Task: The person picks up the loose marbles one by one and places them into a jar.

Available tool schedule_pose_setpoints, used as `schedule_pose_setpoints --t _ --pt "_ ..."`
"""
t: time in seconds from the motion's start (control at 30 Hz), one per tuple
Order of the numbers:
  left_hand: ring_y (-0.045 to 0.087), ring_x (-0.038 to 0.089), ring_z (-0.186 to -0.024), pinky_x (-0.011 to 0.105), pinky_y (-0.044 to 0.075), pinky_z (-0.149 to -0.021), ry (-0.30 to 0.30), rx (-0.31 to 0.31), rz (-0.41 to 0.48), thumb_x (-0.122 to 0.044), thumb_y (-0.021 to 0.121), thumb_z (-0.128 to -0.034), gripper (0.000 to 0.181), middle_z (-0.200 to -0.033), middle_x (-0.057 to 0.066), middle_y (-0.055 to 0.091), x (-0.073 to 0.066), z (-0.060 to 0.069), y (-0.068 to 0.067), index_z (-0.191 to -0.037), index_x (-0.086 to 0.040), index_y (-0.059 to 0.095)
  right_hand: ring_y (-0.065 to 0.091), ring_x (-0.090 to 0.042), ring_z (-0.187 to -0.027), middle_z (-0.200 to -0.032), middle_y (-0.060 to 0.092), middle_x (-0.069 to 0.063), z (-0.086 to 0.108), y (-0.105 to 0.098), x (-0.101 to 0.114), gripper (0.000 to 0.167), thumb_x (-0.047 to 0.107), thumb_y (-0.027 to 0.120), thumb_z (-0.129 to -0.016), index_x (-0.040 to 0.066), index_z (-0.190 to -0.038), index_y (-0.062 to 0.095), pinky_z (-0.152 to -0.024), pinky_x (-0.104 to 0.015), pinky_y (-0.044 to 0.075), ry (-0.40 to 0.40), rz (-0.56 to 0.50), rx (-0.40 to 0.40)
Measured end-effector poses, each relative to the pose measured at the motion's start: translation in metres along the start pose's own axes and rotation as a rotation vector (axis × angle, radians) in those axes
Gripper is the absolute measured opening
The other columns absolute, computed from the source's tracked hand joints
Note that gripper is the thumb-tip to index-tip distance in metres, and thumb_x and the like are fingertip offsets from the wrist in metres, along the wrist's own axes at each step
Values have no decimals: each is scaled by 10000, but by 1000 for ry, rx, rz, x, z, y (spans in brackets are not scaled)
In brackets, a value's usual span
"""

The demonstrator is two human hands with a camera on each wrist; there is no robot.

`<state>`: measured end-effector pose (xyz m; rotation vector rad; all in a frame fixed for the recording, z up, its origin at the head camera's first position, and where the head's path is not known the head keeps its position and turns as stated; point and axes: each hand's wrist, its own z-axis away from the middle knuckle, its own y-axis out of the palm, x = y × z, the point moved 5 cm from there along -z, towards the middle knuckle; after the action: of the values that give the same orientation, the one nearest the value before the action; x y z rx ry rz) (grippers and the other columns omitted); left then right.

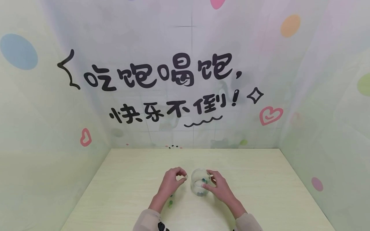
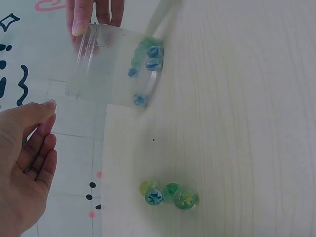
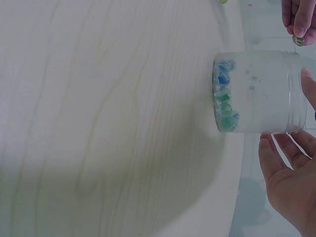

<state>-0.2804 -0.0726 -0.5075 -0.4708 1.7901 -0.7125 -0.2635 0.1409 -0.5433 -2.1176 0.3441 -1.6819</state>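
Observation:
A clear jar (image 1: 197, 189) stands on the table, with blue and green glass marbles (image 3: 223, 95) lying on its bottom. My right hand (image 1: 222, 188) grips the jar near its rim, thumb on one side and fingers on the other. To the left of the rim, my left hand (image 1: 170, 181) pinches a single marble (image 3: 298, 40) between thumb and fingertip; that marble is apart from the jar. Several loose marbles (image 2: 184, 197), green, yellowish and blue, sit close together on the table beside my left forearm, which partly hides them in the head view.
The pale wood-grain table (image 1: 133, 166) meets a printed cloth backdrop (image 1: 162, 41) at its far edge. Cloth walls (image 1: 332, 134) with coloured dots also rise on the left and right sides.

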Motion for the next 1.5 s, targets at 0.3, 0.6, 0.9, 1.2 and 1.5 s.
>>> schedule_pose_setpoints --t 0.3,0.6,0.9,1.2,1.5 --pt "639 212 -960 426 556 -887 0 7 -1 -102 741 -879 87 -964 7 702 -11 -7 5 -949 -132 699 594 -382 -1147 -1308 551 -215 0 1 -2 615 197 778 -864 -13 -1375 507 -1052 -488 489 8 -3 0" --pt "623 197 -986 387 543 -875 -4 32 -4 -114 743 -883 107 -990 1 700 -18 -11 8 -975 -147 700 590 -383 -1149 -1303 553 -204 1 1 0 616 198 780 -862 -11 -1374 507 -1051 -496 490 3 -10 3" --pt "631 196 -970 366 556 -849 58 38 -36 -103 744 -881 116 -977 6 707 -24 -14 13 -984 -131 699 589 -393 -1137 -1303 549 -231 1 1 2 600 166 772 -868 -21 -1373 506 -1036 -496 500 -4 -4 2" --pt "634 192 -982 395 563 -871 35 39 -27 -107 736 -888 105 -986 -2 705 -20 -13 15 -978 -147 698 589 -396 -1140 -1307 547 -235 1 0 2 606 180 774 -867 -17 -1374 505 -1037 -500 499 -2 -5 3" --pt "636 203 -988 454 562 -913 -10 42 5 -109 729 -892 89 -1002 16 702 -11 -9 10 -973 -136 700 591 -381 -1132 -1300 554 -226 0 -1 0 598 163 776 -864 -16 -1369 510 -1040 -496 497 11 -4 -4"
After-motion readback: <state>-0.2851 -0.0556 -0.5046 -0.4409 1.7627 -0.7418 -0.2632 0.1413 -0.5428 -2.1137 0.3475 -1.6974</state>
